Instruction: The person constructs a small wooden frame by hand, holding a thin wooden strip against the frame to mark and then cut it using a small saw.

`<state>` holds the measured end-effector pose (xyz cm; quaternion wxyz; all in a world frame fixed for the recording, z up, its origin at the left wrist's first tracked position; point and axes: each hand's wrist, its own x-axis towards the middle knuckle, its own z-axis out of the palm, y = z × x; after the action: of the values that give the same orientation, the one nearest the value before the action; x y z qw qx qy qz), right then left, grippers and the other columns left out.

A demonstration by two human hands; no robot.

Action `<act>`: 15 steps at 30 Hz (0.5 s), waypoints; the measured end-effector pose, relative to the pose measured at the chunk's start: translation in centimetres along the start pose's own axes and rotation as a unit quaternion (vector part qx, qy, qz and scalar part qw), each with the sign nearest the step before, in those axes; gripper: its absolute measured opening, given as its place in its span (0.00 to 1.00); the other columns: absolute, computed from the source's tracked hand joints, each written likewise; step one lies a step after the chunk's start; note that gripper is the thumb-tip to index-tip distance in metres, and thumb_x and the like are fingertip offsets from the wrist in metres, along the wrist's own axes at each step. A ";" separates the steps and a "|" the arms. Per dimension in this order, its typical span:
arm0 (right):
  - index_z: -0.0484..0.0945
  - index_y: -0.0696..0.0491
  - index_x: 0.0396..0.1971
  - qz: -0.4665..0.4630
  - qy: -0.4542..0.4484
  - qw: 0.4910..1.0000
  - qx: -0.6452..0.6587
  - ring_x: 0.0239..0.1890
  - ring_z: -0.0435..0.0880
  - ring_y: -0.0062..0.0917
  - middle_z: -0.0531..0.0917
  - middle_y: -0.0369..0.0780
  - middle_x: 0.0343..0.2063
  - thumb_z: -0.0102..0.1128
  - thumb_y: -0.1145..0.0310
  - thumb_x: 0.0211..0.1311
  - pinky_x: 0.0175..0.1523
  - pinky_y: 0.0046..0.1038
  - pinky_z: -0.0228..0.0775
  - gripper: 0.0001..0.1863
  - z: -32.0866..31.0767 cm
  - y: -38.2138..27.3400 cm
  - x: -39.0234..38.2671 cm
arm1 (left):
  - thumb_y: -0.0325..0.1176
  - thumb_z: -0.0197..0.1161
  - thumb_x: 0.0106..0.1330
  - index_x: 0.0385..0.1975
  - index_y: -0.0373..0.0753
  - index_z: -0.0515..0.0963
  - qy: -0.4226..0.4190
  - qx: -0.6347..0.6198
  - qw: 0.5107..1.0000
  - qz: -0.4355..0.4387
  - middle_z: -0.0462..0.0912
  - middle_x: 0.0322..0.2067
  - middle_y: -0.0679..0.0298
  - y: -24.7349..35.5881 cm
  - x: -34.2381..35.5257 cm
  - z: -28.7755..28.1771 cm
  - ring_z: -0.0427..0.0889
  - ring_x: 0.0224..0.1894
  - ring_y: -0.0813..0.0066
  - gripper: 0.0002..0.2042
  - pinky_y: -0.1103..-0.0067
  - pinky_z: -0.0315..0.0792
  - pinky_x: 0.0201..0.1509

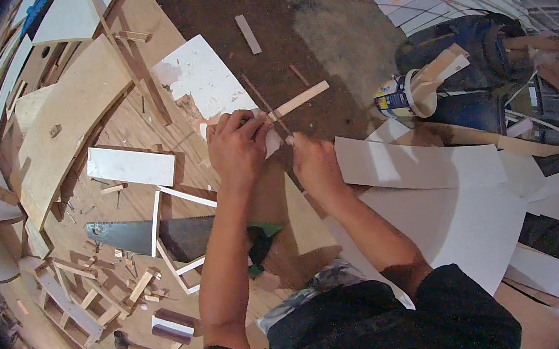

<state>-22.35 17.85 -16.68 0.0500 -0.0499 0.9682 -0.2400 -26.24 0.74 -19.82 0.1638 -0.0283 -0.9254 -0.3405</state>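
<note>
My left hand (pixel 238 145) presses down at the edge of the wooden worktop, its fingers bent over a pale wooden strip (pixel 302 101) that juts out to the right past the edge. The part of the strip under my fingers is hidden. My right hand (pixel 317 163) is closed round the near end of a thin rust-brown blade (pixel 258 93), which looks like a hacksaw blade. It crosses the strip just right of my left fingers and points away from me. A white board with flaking paint (pixel 203 76) lies beyond my left hand.
A handsaw (pixel 124 237) lies left of my left forearm, under a white wooden frame (pixel 155 223). A white block (pixel 132 166), a hammer (pixel 134 347) and wood offcuts (pixel 142 286) are on the worktop. To the right stand a bucket (pixel 391 98) and white sheets (pixel 450 224).
</note>
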 end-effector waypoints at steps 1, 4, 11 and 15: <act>0.83 0.57 0.46 0.017 -0.019 1.000 0.019 0.31 0.85 0.49 0.85 0.53 0.28 0.58 0.80 0.64 0.39 0.47 0.76 0.12 -0.1 0.4 -0.6 | 0.39 0.75 0.59 0.35 0.49 0.91 0.001 0.000 1.000 0.002 0.87 0.37 0.73 0.0 0.0 0.1 0.82 0.43 0.69 0.07 0.67 0.71 0.49; 0.83 0.57 0.46 0.071 -0.050 0.990 0.111 0.31 0.85 0.49 0.85 0.52 0.29 0.57 0.80 0.64 0.38 0.45 0.76 0.13 0.1 0.5 -2.5 | 0.40 0.75 0.60 0.35 0.49 0.92 0.002 0.011 1.000 0.003 0.87 0.37 0.73 -0.4 -0.1 0.0 0.82 0.43 0.68 0.07 0.67 0.71 0.49; 0.83 0.56 0.45 0.043 -0.041 0.996 0.068 0.35 0.85 0.49 0.86 0.52 0.34 0.57 0.80 0.64 0.44 0.48 0.76 0.12 -0.2 0.2 -1.9 | 0.40 0.75 0.60 0.35 0.50 0.92 -0.005 0.008 1.000 0.006 0.86 0.36 0.72 -0.1 0.0 -0.1 0.82 0.42 0.68 0.06 0.67 0.71 0.49; 0.83 0.56 0.46 0.029 0.024 0.992 0.119 0.36 0.85 0.50 0.86 0.54 0.33 0.57 0.79 0.65 0.44 0.49 0.75 0.12 0.4 0.3 -1.6 | 0.41 0.75 0.60 0.35 0.50 0.92 -0.010 0.000 1.000 0.003 0.86 0.36 0.72 0.1 0.3 0.0 0.82 0.42 0.68 0.07 0.67 0.71 0.48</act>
<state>-20.73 18.07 -17.08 0.0390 -0.0100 0.9349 -0.3527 -26.48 0.77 -19.70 0.1552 -0.0346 -0.9270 -0.3397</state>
